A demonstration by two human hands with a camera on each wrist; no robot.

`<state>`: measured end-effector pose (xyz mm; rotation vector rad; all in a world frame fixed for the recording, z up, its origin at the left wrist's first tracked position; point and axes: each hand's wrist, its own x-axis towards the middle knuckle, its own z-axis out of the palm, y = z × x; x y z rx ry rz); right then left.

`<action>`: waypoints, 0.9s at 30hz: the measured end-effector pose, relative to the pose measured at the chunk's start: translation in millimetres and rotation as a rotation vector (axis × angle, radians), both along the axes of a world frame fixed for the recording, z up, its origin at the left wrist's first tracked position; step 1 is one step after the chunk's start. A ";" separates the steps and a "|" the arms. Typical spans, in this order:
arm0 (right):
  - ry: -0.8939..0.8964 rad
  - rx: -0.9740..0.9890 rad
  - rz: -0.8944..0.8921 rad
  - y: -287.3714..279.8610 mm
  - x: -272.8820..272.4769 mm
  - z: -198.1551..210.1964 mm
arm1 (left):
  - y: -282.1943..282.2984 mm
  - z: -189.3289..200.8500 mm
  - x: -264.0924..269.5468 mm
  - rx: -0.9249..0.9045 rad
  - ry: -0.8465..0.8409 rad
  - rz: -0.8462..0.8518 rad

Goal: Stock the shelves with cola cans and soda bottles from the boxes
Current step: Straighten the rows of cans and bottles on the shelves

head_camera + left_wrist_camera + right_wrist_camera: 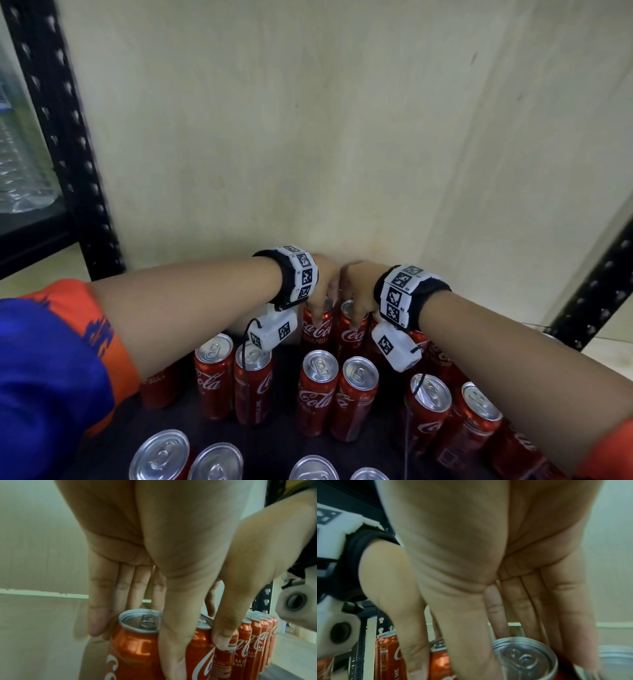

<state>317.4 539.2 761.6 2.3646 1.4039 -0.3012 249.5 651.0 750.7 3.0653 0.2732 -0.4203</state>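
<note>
Red aluminium cola cans (318,390) with silver tops stand upright in loose rows on the dark shelf (284,383), nearest the camera. Farther back, by the pale wall (308,137), the left hand (323,284) grips one rear can (317,322) from above and the right hand (358,291) grips its neighbour (351,329), both hands almost touching.

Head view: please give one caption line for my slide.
Both hands, left and right, each grip a cola can at the back of the shelf.
</note>
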 end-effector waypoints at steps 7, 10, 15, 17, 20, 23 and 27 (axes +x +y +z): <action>-0.012 -0.045 0.008 2.0 -5.0 6.4 | 24.9 19.0 -18.1 0.085 -0.047 -0.058; -0.015 -0.055 -0.001 4.5 -8.2 5.0 | 39.9 24.1 -31.3 0.108 -0.060 -0.094; -0.012 -0.061 0.002 13.5 -12.1 -1.8 | 64.6 22.3 -49.2 0.138 -0.041 -0.091; -0.053 -0.094 -0.023 20.0 -14.7 -7.0 | 72.8 18.3 -53.1 0.150 -0.038 -0.095; -0.085 -0.164 -0.112 28.0 -20.9 -9.7 | 80.4 10.9 -56.3 0.177 -0.018 -0.115; -0.078 -0.097 -0.176 28.2 -27.8 -6.7 | 86.7 7.1 -58.4 0.183 -0.007 -0.115; -0.055 -0.021 -0.235 23.6 -42.9 1.4 | 88.1 2.7 -59.4 0.209 0.009 -0.121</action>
